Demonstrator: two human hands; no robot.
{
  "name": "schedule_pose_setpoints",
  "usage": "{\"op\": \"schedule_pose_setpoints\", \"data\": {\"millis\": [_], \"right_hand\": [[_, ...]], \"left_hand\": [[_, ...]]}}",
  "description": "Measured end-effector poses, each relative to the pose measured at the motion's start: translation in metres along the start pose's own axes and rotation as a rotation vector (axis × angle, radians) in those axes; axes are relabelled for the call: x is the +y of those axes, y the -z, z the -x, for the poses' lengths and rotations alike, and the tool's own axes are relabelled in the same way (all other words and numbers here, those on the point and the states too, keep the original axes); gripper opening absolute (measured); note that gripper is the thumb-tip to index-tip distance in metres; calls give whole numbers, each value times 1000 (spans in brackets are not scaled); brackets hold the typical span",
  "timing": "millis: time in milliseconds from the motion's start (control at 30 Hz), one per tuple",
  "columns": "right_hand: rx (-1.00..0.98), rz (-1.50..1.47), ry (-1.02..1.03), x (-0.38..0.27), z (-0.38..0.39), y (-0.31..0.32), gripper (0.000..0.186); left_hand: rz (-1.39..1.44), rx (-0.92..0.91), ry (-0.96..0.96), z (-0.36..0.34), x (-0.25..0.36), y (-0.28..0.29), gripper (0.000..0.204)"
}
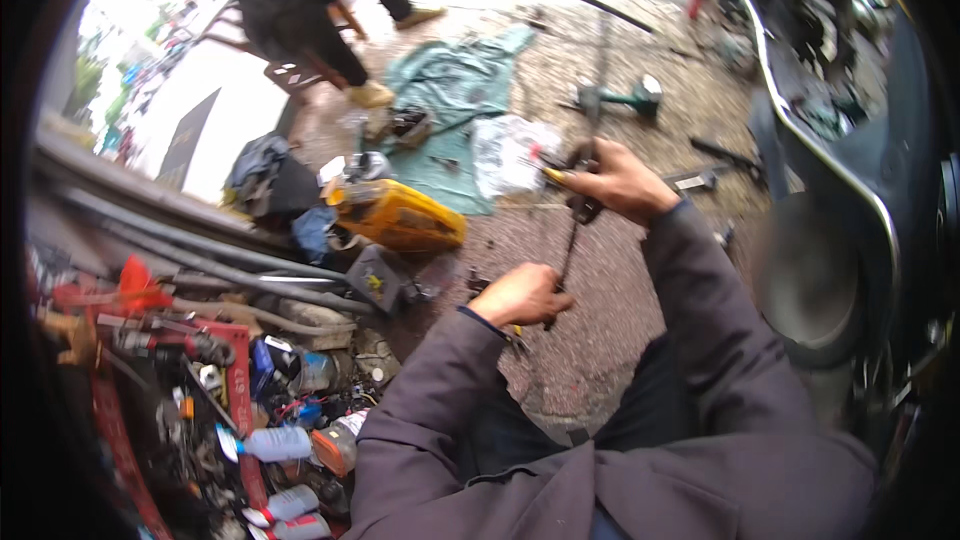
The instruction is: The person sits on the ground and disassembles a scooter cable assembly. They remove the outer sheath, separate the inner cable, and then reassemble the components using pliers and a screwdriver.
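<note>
My left hand is closed around the lower end of a thin dark rod in front of my knees. Higher up and to the right, my right hand grips a dark metal piece along the same rod. A long bar extends beyond that hand, blurred. Something small with a yellow and red tip pokes out by my right thumb; its kind is unclear. Past the right hand lies a green cylindrical part. A crumpled clear plastic bag sits just left of it.
A yellow jug lies on its side near a teal cloth. Bottles and tools crowd the lower left around a red metal frame. A vehicle with a curved body panel stands close on my right. Another person sits far left.
</note>
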State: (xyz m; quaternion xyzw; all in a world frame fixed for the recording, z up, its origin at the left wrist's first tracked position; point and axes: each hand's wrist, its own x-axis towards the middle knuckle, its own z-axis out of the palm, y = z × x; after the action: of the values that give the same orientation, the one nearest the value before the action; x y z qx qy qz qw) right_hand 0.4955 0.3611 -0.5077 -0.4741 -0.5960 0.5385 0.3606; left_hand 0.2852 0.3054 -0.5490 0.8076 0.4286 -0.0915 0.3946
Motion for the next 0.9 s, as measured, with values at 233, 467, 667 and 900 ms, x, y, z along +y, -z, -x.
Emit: {"op": "schedule_pose_setpoints", "data": {"millis": [233,467,667,900], "right_hand": [[64,445,146,3,-4,2,40],[-231,-126,-67,-10,-1,5,29],[-92,103,-115,-4,-1,9,32],[-121,15,-36,-1,-3,7,25]], "left_hand": [[135,-34,-83,-3,9,0,36],[254,-149,79,-4,17,1,29],[310,-158,113,-6,26,6,31],[360,-195,64,-7,28,4,32]]}}
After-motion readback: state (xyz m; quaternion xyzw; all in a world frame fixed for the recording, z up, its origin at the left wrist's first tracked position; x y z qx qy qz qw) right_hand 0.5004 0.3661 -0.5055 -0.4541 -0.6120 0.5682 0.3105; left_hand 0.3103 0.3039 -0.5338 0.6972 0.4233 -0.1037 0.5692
